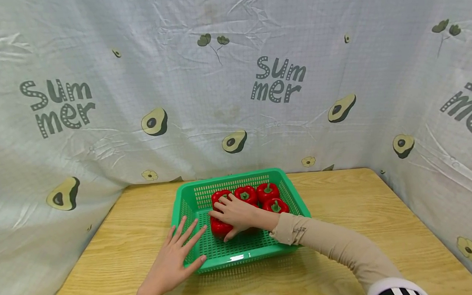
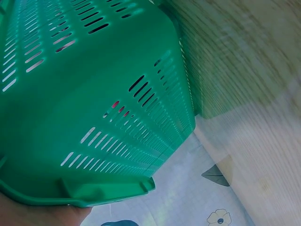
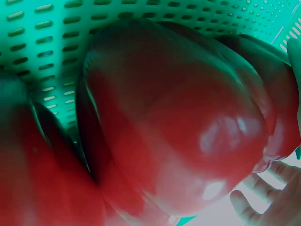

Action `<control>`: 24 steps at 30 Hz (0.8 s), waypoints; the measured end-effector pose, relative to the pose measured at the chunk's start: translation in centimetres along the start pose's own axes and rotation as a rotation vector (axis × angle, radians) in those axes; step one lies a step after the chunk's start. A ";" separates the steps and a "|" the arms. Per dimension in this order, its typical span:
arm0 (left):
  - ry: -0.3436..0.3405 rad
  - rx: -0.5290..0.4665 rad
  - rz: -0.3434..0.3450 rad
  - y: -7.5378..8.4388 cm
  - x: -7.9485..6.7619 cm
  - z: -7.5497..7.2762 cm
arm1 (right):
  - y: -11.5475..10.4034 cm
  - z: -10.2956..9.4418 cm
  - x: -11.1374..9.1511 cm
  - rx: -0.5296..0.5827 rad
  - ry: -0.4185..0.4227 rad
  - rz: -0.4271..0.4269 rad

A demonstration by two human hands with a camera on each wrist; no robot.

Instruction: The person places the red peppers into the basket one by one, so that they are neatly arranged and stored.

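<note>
Several red bell peppers (image 1: 276,205) stand stems up in a green plastic basket (image 1: 263,254), gathered in its middle and right part. My right hand (image 1: 238,213) reaches in over the basket's right side and grips a red bell pepper (image 1: 220,229) at the left end of the group, fingers behind it and thumb in front. Its palm hides part of the peppers beneath. In the right wrist view a glossy bell pepper (image 3: 183,127) fills the middle. My left hand (image 1: 172,258) has its fingers spread and straight at the basket's left front rim, holding nothing.
The basket stands on a wooden table (image 1: 339,196), its slotted wall (image 2: 136,127) close in the left wrist view. A pale printed cloth (image 1: 203,96) hangs behind the table and along both sides. Inside the basket, the slotted floor (image 1: 203,244) shows at the left front.
</note>
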State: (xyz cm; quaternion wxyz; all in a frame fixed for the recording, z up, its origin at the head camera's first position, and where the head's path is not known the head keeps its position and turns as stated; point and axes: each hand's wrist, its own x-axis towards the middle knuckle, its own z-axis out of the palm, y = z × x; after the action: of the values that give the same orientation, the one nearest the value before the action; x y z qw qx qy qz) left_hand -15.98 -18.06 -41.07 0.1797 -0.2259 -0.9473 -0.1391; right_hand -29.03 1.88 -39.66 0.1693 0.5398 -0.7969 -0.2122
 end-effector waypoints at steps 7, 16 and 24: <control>-0.003 -0.003 0.001 0.0 0.1 -0.1 | 0.3 -0.1 -0.2 0.042 -0.017 0.008; 0.000 -0.018 0.004 0.0 0.0 -0.1 | 0.6 -1.4 -1.1 0.027 -0.026 0.021; 0.026 -0.005 0.021 0.0 -0.1 0.0 | 1.5 -3.1 -2.4 0.099 -0.016 0.024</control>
State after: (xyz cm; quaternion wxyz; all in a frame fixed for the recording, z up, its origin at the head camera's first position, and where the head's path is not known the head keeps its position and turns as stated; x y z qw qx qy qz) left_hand -15.93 -18.14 -41.08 0.1927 -0.2347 -0.9421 -0.1424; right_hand -27.78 4.14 -36.32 0.1384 0.5361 -0.8141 -0.1750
